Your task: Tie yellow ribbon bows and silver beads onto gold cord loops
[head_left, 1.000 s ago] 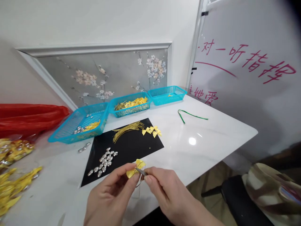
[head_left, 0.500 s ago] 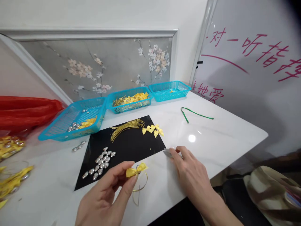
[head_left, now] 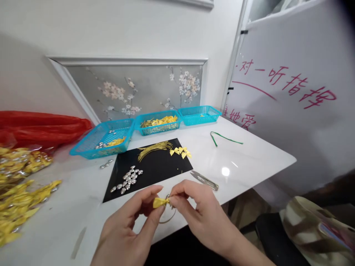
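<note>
Both hands are in close over the near edge of the counter point(head_left: 249, 162), and the piece between them is a small yellow bow point(head_left: 160, 202), satin-bright and pinched flat at its waist. The left hand point(head_left: 130, 229) has thumb and forefinger closed on the bow's left wing. The right hand point(head_left: 199, 214) has its grip closed on the other side, right at the knot. A thin gold wire loop point(head_left: 168, 218) hangs below in a springy curve. By the look of it, this is the fastening stage, with bow and wire being worked together at the centre. Any next move calls for a fine fingertip touch, since the ribbon is slippery and the wire kinks easily. The metal snips point(head_left: 204, 180) lie flat on the counter just beyond the right hand, with nobody touching them. Behind the hands is a matte black sheet point(head_left: 149, 170) carrying a cluster of glossy silver beads point(head_left: 127, 180), rounded and drop-like. It also carries a fan of straight gold wires point(head_left: 154, 147) and a few loose little bows point(head_left: 181, 151). Three teal mesh baskets point(head_left: 95, 153) line the wall, and the middle one is heaped with yellow pieces. A green strip point(head_left: 224, 137) lies bent on the glossy white top, well clear of the hands. Far left sits a heap of yellow trimmings point(head_left: 19, 199), with crinkled red plastic point(head_left: 41, 125) behind it.
</note>
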The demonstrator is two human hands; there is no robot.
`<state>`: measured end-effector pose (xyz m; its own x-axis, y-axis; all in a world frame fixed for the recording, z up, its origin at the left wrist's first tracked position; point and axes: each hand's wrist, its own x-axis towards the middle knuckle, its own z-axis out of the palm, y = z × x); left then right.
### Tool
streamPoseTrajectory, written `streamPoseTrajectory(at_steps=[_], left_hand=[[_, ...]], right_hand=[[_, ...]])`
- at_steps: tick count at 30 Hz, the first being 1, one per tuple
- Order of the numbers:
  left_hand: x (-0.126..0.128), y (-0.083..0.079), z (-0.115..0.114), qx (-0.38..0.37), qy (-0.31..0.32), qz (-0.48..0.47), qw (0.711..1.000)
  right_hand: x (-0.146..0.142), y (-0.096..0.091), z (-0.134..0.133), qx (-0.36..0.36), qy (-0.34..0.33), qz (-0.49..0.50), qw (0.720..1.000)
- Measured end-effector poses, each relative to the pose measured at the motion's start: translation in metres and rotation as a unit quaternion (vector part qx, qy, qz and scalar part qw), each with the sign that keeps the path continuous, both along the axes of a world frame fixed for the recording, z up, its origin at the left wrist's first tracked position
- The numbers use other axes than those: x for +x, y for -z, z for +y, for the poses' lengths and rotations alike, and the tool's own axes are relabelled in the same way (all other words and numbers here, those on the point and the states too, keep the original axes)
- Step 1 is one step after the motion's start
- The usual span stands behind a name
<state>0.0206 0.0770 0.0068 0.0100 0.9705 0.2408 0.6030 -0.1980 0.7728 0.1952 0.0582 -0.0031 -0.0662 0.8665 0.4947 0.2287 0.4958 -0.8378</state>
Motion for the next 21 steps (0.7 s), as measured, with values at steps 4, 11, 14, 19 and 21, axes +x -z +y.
streamPoseTrajectory(at_steps=[4,11,14,19,21], left_hand=[[0.002,-0.015,-0.017,0.006,-0.024,-0.054,0.998],[-0.023,-0.022,-0.035,-0.062,-0.017,-0.245,0.967],[-0.028,-0.018,-0.04,-0.062,-0.004,-0.25,0.966],[-0.03,-0.014,-0.042,-0.074,0.035,-0.27,0.959],[-0.033,-0.014,-0.04,-0.06,0.055,-0.259,0.962]], right_hand=[[-0.015,0.007,-0.009,0.116,0.052,0.005,0.992],[-0.023,0.002,-0.01,-0.013,0.029,0.07,0.997],[-0.031,-0.001,-0.013,-0.019,0.019,0.072,0.997],[-0.043,-0.002,-0.021,0.007,0.001,0.063,0.998],[-0.043,-0.004,-0.024,0.017,-0.012,0.057,0.998]])
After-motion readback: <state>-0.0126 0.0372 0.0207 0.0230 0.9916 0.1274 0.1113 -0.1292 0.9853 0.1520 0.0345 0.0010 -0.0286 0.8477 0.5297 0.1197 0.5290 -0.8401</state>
